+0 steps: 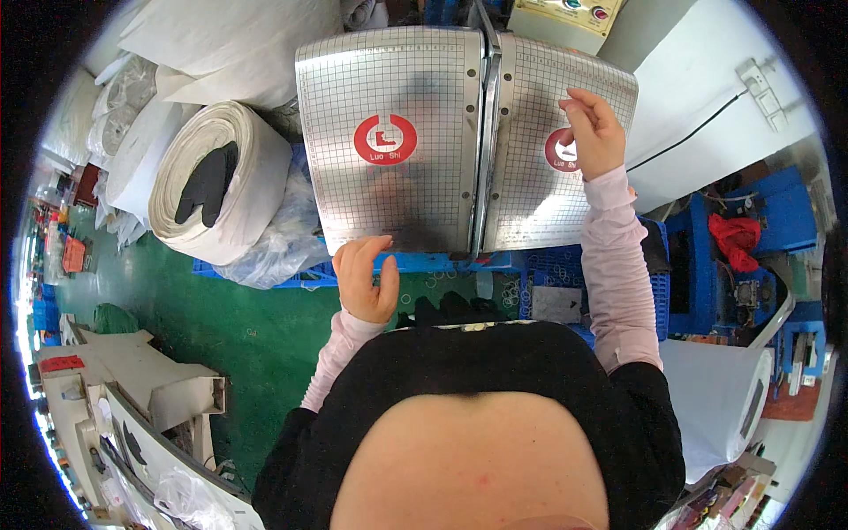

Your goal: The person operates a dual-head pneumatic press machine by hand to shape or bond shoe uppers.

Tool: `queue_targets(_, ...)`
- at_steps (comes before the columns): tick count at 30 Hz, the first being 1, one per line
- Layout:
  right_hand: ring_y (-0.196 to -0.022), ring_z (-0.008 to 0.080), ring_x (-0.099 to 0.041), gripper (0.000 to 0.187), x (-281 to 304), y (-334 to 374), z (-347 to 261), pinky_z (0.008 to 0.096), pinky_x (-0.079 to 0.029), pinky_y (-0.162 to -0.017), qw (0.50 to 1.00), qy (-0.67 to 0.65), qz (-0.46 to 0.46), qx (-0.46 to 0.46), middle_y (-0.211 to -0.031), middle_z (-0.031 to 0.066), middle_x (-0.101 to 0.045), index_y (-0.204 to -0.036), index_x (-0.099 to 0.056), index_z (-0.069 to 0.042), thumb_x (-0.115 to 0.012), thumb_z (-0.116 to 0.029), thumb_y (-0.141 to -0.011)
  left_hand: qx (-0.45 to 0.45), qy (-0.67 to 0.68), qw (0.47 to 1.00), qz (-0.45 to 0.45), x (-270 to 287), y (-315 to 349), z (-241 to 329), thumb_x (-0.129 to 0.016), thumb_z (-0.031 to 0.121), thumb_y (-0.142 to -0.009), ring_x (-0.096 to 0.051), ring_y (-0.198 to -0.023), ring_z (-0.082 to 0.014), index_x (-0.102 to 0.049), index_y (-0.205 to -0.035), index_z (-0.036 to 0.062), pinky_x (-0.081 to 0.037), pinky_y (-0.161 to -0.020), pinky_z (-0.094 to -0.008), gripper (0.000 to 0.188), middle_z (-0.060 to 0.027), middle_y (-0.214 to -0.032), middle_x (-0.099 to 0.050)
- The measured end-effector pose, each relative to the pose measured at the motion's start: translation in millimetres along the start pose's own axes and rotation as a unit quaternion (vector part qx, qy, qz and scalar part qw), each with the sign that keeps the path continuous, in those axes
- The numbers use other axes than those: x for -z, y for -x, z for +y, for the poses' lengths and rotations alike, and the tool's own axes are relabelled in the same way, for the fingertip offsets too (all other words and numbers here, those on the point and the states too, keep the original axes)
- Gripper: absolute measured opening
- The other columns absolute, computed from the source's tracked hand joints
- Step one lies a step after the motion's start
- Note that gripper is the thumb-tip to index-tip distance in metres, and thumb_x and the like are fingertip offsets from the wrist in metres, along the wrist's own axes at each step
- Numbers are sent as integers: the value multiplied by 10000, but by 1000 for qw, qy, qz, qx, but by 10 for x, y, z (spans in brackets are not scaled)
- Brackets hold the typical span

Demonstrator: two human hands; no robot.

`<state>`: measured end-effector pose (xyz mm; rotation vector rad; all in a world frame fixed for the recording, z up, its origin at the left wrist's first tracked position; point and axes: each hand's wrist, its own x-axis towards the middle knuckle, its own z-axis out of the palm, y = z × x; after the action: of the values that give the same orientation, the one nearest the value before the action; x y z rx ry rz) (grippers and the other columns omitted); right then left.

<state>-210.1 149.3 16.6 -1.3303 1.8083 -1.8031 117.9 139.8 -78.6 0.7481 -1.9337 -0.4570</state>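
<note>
In front of me is a shiny metal surface in two panels, a left panel (353, 84) and a right panel (539, 84), each with a grid and a round red emblem. A metal bar (487, 141) runs between them. My left hand (367, 278) is at the left panel's near edge, fingers stretched and thumb apart, holding nothing. Over the right panel, beside its emblem, hovers my right hand (596, 132); its fingers are loosely bent and apart, with nothing visible in them. Whether its fingertips touch the metal I cannot tell.
At left, a large white material roll (261, 168) carries a black glove (208, 181). A yellowish control box (570, 13) with buttons stands at the far side. Blue machinery (782, 212) with a red cloth (735, 240) is at right. A white machine (132, 380) stands lower left.
</note>
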Motion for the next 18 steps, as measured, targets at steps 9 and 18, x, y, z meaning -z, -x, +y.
queue_targets(9, -428, 61, -455, 232, -88, -199, -96, 185, -370, -400, 998, -18, -30, -61, -924, 99, -650, -1071, -584, -26, -531, -137, -875, -8, -3, 1000, 8, 0, 8, 40, -590, -5, -766, -581, -728, -207, -611, -900, 64, -384, -831, -363, 152, -35, -765, -617)
queue_targets(18, -390, 48, -393, 241, -160, -241, -162, 177, -314, -363, 996, -21, -18, -90, -872, 93, -647, -1073, -591, -36, -507, -163, -886, -8, -1, 1000, -11, 93, 88, -65, -610, 69, -791, -589, -741, -199, -608, -934, 67, -374, -870, -380, 143, -32, -785, -623)
